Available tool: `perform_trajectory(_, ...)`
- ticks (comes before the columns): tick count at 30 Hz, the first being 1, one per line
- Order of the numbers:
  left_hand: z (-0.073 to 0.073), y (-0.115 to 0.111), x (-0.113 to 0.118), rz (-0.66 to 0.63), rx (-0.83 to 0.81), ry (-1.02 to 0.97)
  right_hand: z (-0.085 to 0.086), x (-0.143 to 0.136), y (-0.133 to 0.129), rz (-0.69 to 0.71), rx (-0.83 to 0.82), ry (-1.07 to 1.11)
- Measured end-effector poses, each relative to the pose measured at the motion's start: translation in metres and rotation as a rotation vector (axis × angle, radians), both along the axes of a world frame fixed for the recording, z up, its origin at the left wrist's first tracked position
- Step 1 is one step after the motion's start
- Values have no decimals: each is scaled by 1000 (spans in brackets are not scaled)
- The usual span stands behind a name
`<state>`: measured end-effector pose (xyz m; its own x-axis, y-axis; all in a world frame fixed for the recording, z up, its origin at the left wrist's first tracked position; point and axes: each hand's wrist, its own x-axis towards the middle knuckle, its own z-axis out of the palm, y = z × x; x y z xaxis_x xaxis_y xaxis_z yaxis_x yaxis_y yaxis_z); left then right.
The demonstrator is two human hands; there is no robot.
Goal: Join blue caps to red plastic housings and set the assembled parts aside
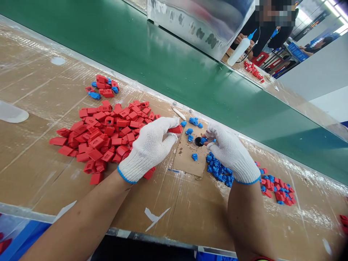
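In a white knit glove, my left hand (153,146) pinches a red plastic piece (175,129) between thumb and fingers. My right hand (228,150), also gloved, holds a small blue piece (203,140) at its fingertips, over or against a round black cap (199,141). That black cap rests on a cardboard sheet (187,159), where several loose blue pieces (189,132) lie. A large heap of red pieces (95,136) spreads to the left of and behind my left hand. Beside the cardboard, partly under my right hand, is a pile of blue pieces (217,169).
Red-and-blue pieces (282,190) lie at right, with a smaller group (104,87) at upper left. A green belt (114,47) runs behind the brown table (32,152). Beyond it are a metal housing (190,25), a bottle (238,52) and a person's hands (244,41).
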<state>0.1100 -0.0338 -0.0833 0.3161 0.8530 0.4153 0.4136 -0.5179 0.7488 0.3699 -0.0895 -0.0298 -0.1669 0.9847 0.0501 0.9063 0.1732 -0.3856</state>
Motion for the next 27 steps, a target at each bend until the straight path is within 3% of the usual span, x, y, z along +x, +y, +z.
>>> perform_trajectory(7, 5, -2, 0, -2, -40, -1, 3, 3, -3, -1, 16, 41)
perform_trajectory(11, 8, -4, 1, -7, -132, -78, 11, 9, -11, -36, 123, 273)
perform_trajectory(19, 12, -22, 15, -234, -320, -355, 28, 2, -26, -15, 300, 586)
perform_trajectory(27, 12, -33, 24, -330, -519, -506, 35, -19, -34, 58, 275, 616)
